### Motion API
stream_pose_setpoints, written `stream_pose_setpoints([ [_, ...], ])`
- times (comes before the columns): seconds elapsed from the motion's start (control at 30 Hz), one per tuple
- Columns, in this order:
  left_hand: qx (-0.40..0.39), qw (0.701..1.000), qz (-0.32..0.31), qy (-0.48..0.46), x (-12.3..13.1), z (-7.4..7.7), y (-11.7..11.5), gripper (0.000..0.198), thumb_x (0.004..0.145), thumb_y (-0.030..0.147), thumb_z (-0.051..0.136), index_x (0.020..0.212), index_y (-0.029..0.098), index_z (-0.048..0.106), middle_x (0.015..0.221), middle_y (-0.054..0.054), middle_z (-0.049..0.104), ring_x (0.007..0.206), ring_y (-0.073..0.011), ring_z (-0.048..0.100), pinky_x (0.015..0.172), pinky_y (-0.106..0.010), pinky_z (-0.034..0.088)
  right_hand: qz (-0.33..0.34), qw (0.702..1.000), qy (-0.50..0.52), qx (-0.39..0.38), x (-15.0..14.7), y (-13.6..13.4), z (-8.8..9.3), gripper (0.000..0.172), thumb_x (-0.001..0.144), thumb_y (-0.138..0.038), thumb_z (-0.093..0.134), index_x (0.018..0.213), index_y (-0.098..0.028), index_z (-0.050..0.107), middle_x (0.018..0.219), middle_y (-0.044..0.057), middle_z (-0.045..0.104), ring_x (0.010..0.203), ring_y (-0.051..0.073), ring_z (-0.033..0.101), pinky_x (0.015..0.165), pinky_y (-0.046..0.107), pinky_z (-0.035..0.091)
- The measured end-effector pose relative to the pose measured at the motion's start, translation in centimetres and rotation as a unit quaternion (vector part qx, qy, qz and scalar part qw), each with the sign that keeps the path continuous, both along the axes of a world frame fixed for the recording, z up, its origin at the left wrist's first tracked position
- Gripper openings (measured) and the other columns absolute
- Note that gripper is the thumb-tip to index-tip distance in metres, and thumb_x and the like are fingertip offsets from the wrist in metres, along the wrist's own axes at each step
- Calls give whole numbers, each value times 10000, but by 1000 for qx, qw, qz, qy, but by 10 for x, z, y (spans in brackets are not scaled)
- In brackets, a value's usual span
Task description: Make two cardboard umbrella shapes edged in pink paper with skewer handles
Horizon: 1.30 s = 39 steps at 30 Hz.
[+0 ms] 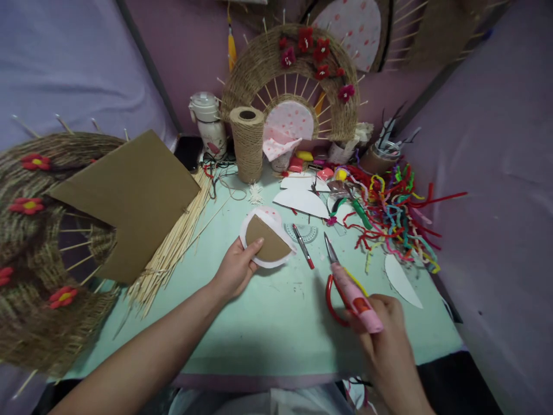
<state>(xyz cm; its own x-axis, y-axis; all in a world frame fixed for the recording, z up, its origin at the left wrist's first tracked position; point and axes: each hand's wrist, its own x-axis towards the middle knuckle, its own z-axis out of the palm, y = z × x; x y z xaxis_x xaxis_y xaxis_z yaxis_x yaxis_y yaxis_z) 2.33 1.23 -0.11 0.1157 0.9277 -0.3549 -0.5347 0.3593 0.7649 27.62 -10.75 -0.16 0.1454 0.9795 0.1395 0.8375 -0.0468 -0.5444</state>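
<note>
My left hand is closed on a brown cardboard half-disc, its thumb pressed on the face. White material with a few pink spots lies behind the cardboard and sticks out around its edge. My right hand grips a pink tube with a red marking, held above the front right of the table. Scissors with a red handle loop and pointed metal blades show past the tube; whether the hand also touches them I cannot tell. A red-and-silver pen lies between the hands.
Coloured pipe cleaners heap at the right. White half-circle cutouts and a protractor lie mid-table. A twine spool and white bottle stand behind. Thin sticks, cardboard and a woven fan fill the left.
</note>
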Motion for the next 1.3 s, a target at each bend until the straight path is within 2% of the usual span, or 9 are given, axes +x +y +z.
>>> stream_pose_setpoints([
  [0.2,-36,997,-44,-55,-3,3,0,371,816,207,630,1179,150,581,1171,-123,665,1066,-250,631,945,-423,517,-189,958,-208,-56,85,0,-13,488,872,-516,417,1133,-129,557,983,172,514,803,322,562,611,435,468],
  [0.33,-49,993,-78,-77,-2,1,-1,331,834,203,597,1158,133,589,1173,-143,660,1036,-255,645,919,-429,531,-174,946,-267,-56,113,-3,-37,491,865,-501,411,1037,-87,612,847,202,557,767,361,577,573,453,467],
  [0.43,-36,990,-109,-87,-1,-2,-2,330,830,215,618,1153,147,595,1135,-133,676,1000,-237,657,910,-419,531,-147,938,-303,-75,115,-5,-37,521,872,-469,374,1037,-54,643,817,230,592,775,390,591,600,484,475],
  [0.57,-14,984,-157,-82,-1,-1,-7,339,802,232,668,1133,196,602,1116,-101,685,969,-223,664,899,-412,521,-182,936,-294,-67,102,-1,0,651,846,-567,368,1147,-58,642,991,267,616,809,405,602,664,543,471],
  [0.7,17,945,-308,-105,-3,1,-18,358,724,233,747,1062,194,634,1053,-84,703,930,-207,669,872,-367,510,-100,994,34,2,55,24,28,489,818,-551,480,1057,-179,687,1036,143,657,902,281,616,770,416,492],
  [0.8,56,903,-415,-94,-2,0,-25,340,735,266,741,1052,185,646,1007,-70,707,908,-186,660,842,-322,501,-13,949,296,-108,0,48,24,376,805,-521,570,904,-190,719,751,53,665,660,176,594,606,287,469],
  [0.93,93,913,-393,-62,2,-5,-26,418,775,289,704,1164,202,580,1074,-61,669,966,-168,621,844,-285,476,28,863,475,-173,-57,67,15,356,718,-516,684,818,-175,706,649,8,633,569,130,535,538,235,418],
  [1.07,119,929,-350,-30,5,-9,-26,421,786,306,687,1169,201,547,1039,-51,645,945,-163,605,834,-280,471,2,859,488,-156,-67,68,20,362,681,-539,705,724,-181,675,626,-7,624,552,126,522,510,218,401],
  [1.3,163,926,-338,33,8,-4,-29,406,809,355,637,1169,199,532,1025,-72,638,933,-202,604,817,-320,492,57,936,342,-65,-60,65,28,300,808,-431,613,676,-175,698,662,18,613,625,146,535,570,245,424],
])
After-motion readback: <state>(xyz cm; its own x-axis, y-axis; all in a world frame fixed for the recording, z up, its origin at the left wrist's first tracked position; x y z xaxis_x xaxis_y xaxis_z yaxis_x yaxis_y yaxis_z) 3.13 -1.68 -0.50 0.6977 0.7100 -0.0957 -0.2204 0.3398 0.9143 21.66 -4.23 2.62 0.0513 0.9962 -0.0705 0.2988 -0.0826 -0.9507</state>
